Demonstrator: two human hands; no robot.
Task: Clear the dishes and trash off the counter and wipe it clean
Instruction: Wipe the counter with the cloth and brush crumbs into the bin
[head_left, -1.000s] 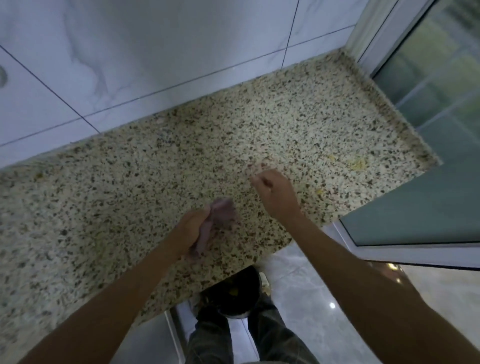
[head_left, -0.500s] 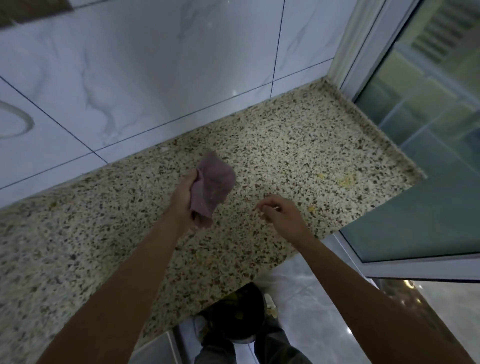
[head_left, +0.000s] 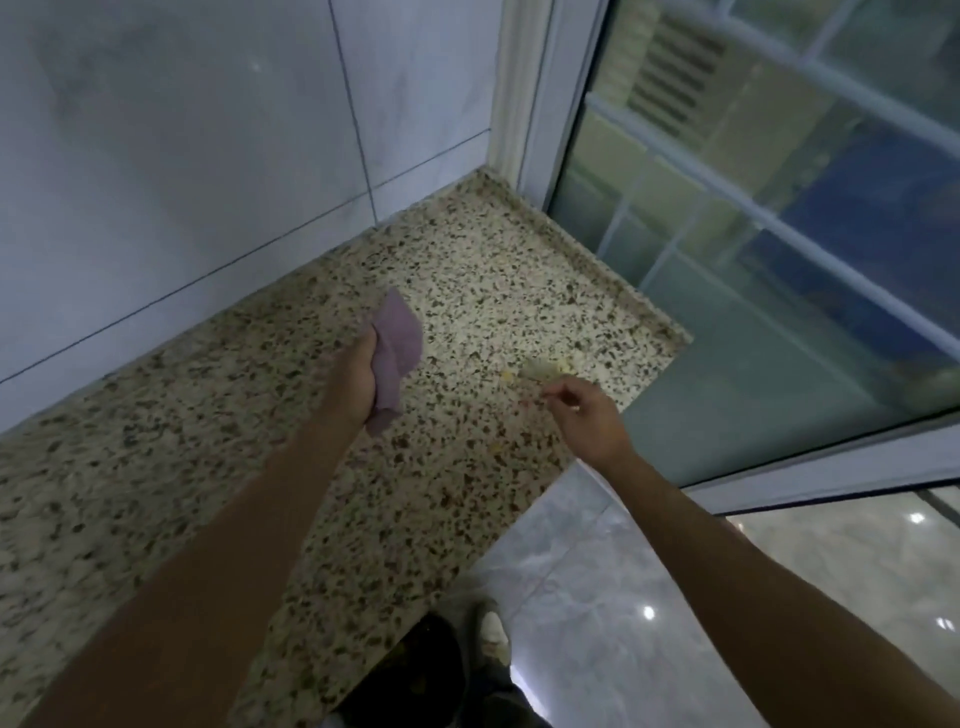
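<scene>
One purple cloth (head_left: 397, 348) hung bunched in the left hand (head_left: 357, 376), whose fingers curled round it above the speckled bench (head_left: 467, 280). Pale yellow scraps (head_left: 540, 370) lay on the bench near its right end, just beyond the right hand (head_left: 587, 418). That hand's fingers were drawn together, but whether they pinched anything could not be told. White wall tiles (head_left: 156, 156) backed the bench.

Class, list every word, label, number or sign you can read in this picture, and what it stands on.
None: no text can be read. The purple cloth in the left hand, the speckled counter, the wall tiles and the window glass show no lettering.
</scene>
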